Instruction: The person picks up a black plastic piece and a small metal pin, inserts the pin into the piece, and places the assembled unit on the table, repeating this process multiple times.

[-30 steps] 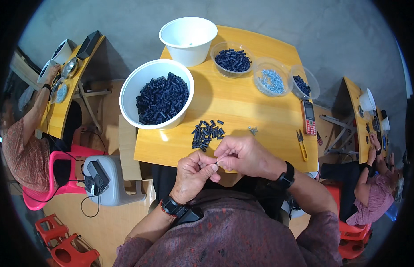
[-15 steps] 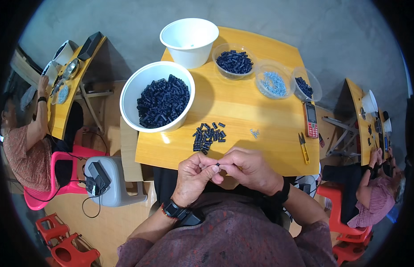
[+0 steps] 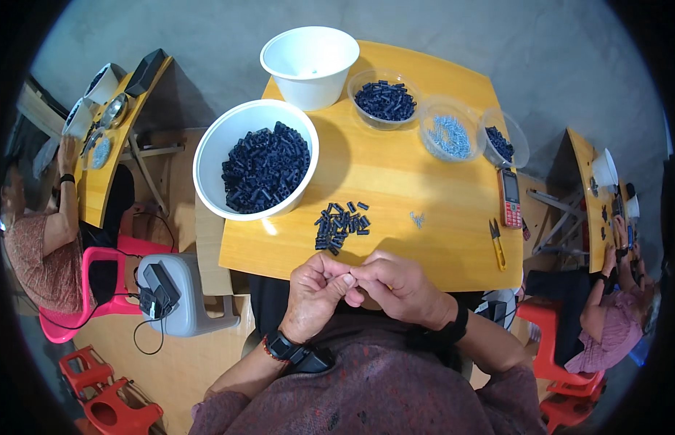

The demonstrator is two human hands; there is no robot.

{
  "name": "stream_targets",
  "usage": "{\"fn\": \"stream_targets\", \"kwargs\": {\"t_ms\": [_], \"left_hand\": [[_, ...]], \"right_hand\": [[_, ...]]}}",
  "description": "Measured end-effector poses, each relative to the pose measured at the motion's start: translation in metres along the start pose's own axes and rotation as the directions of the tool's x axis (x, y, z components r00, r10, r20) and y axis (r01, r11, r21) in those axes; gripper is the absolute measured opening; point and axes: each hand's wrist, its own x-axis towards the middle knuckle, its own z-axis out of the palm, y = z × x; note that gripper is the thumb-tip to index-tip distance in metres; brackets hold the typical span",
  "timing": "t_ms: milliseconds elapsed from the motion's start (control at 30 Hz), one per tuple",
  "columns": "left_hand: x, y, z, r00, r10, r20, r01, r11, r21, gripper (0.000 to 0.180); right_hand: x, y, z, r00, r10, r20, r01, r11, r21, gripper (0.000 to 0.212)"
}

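Observation:
My left hand [image 3: 313, 296] and my right hand [image 3: 401, 287] meet at the table's near edge, fingertips pinched together. Whatever they hold is hidden between the fingers. Just beyond my left hand lies a loose pile of short black plastic tubes [image 3: 340, 226]. Right of the pile are a few small silvery screws or pins [image 3: 417, 219]. A large white bucket [image 3: 207, 190] full of the same black pieces stands at the left. Behind sit a clear bowl of black pieces [image 3: 385, 100], a clear tub of silvery hardware [image 3: 450, 136] and a smaller tub with black pieces [image 3: 500, 143].
A second white bucket [image 3: 308, 69] stands at the far left of the yellow table [image 3: 395, 185]. Along the right edge lie a red mobile phone [image 3: 510, 197] and yellow-handled snips [image 3: 498, 246]. Other people work at tables left and right. A grey stool [image 3: 185, 304] is at my left.
The small black piece that showed between my fingertips is now covered by them. My right hand has turned slightly and closed in on the left. Things on the table stay in place.

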Motion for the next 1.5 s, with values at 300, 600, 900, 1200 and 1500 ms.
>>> {"fn": "stream_targets", "kwargs": {"t_ms": [300, 600, 900, 1200, 1500], "left_hand": [[-0.001, 0.006, -0.001, 0.999, -0.001, 0.032, 0.002, 1.000, -0.018, 0.010], [0.001, 0.005, -0.007, 0.997, -0.019, 0.080, 0.019, 1.000, -0.003, 0.011], [0.002, 0.008, -0.009, 0.996, -0.043, 0.076, 0.044, 0.999, -0.020, 0.010], [0.003, 0.006, -0.007, 0.996, -0.036, 0.078, 0.039, 0.999, -0.035, 0.011], [0.003, 0.005, -0.008, 0.996, -0.039, 0.077, 0.042, 0.998, -0.039, 0.012]], "right_hand": [[0.044, 0.014, -0.027, 0.956, 0.119, -0.270, -0.214, 0.910, -0.355, 0.015], [0.065, 0.026, -0.020, 0.978, 0.082, -0.191, -0.173, 0.830, -0.531, 0.005], [0.049, 0.007, -0.023, 0.969, 0.219, -0.111, -0.241, 0.761, -0.602, 0.008], [0.040, 0.006, -0.019, 0.971, 0.211, -0.111, -0.238, 0.837, -0.492, 0.009], [0.064, 0.022, -0.021, 0.976, 0.116, -0.185, -0.178, 0.912, -0.369, 0.007]]}}
